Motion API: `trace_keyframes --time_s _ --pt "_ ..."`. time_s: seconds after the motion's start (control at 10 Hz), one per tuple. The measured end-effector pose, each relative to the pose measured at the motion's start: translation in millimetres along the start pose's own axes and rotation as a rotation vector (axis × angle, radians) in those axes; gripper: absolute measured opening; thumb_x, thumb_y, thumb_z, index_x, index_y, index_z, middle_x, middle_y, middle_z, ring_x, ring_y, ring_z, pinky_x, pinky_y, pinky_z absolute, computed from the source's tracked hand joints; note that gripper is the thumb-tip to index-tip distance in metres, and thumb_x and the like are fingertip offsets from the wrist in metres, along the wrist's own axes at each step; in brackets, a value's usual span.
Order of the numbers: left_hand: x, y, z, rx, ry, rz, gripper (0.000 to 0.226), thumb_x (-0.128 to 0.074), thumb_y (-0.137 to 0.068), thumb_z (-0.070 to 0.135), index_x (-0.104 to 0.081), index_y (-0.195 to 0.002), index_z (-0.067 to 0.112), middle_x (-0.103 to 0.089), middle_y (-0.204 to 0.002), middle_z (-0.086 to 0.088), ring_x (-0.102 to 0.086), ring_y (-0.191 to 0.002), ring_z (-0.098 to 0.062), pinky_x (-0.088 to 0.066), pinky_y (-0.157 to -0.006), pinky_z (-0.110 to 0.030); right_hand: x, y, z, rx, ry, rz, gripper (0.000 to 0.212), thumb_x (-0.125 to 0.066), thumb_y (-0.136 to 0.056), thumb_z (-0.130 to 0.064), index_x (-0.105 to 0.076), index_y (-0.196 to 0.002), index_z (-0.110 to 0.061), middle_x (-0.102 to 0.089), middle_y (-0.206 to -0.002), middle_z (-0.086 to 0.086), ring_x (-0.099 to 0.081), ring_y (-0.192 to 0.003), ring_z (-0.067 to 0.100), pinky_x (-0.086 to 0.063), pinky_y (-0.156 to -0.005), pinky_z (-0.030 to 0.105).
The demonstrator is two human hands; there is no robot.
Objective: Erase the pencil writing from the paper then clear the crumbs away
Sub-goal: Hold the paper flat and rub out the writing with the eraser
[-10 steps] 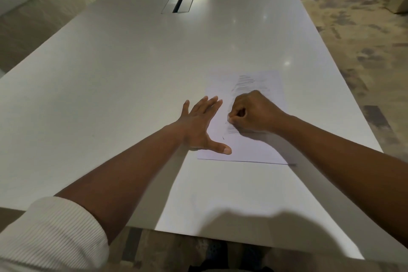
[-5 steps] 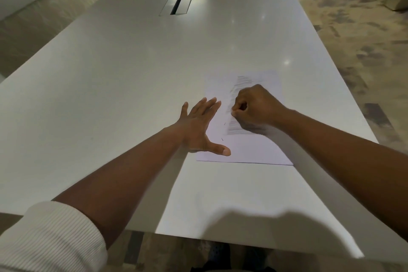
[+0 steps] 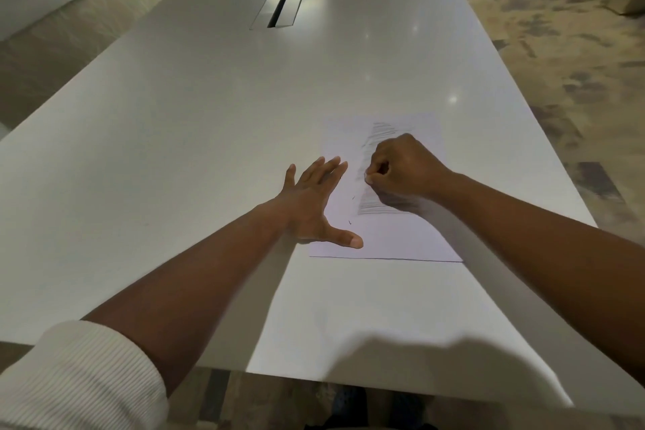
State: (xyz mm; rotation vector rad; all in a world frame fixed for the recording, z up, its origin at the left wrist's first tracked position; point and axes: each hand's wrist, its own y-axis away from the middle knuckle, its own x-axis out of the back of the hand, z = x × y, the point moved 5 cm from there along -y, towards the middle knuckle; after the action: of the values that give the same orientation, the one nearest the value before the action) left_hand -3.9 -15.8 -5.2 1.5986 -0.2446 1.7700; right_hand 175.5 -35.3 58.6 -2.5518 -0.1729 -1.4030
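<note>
Lying flat on the long white counter (image 3: 209,136), the white rectangular paper sheet (image 3: 391,237) carries a grey pencil-scribble band (image 3: 378,150) running from 6 to 12 o'clock along its length. The right hand (image 3: 401,167) sits on that band, fingers curled tight; presumably on an eraser, which is hidden. More scribble lies at 12 and 6 o'clock of it. The left hand (image 3: 310,199), at 9 o'clock, presses flat and spread on the sheet's left edge.
</note>
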Motion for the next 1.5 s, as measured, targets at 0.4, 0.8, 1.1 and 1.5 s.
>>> trace_keyframes --time_s 0.4,0.8,1.1,1.5 --pt "-0.2 -0.8 -0.1 -0.001 -0.004 0.001 0.154 -0.042 -0.044 0.111 0.023 -0.16 0.032 0.026 -0.168 0.014 0.033 -0.151 -0.008 0.02 -0.121 -0.058 -12.0 9.9 -7.6 0.039 -0.11 -0.081 0.006 -0.075 -0.079 -0.013 -0.078 -0.073 -0.012 -0.07 -0.074 -0.004 -0.062 -0.067 0.007 -0.046 -0.063 0.023" --pt "-0.4 -0.2 0.9 -0.007 0.013 0.019 0.153 -0.045 -0.046 0.109 0.02 -0.161 0.032 0.024 -0.169 0.014 0.032 -0.151 -0.008 0.02 -0.121 -0.057 -23.0 16.3 -12.1 0.035 -0.148 -0.142 0.005 -0.078 -0.077 -0.017 -0.077 -0.072 -0.015 -0.069 -0.07 -0.01 -0.062 -0.066 0.001 -0.04 -0.059 0.009" --pt "-3.6 -1.7 -1.9 -0.015 0.044 0.053 0.154 -0.045 -0.044 0.111 0.02 -0.16 0.035 0.024 -0.169 0.016 0.034 -0.15 -0.005 0.022 -0.12 -0.057 -16.9 9.4 11.5 -0.241 -0.34 -0.135 0.007 -0.071 -0.085 -0.023 -0.07 -0.091 -0.026 -0.068 -0.084 -0.012 -0.062 -0.08 0.004 -0.042 -0.067 0.015" --pt "3.6 -5.5 9.4 -0.055 0.061 0.109 0.145 -0.044 -0.048 0.109 0.007 -0.163 0.038 0.017 -0.171 0.012 0.039 -0.148 -0.007 0.016 -0.119 -0.067 -15.1 7.8 12.6 -0.278 -0.356 -0.164 0.018 -0.067 -0.088 -0.026 -0.07 -0.106 -0.025 -0.066 -0.089 -0.01 -0.06 -0.084 0.008 -0.046 -0.073 0.02"
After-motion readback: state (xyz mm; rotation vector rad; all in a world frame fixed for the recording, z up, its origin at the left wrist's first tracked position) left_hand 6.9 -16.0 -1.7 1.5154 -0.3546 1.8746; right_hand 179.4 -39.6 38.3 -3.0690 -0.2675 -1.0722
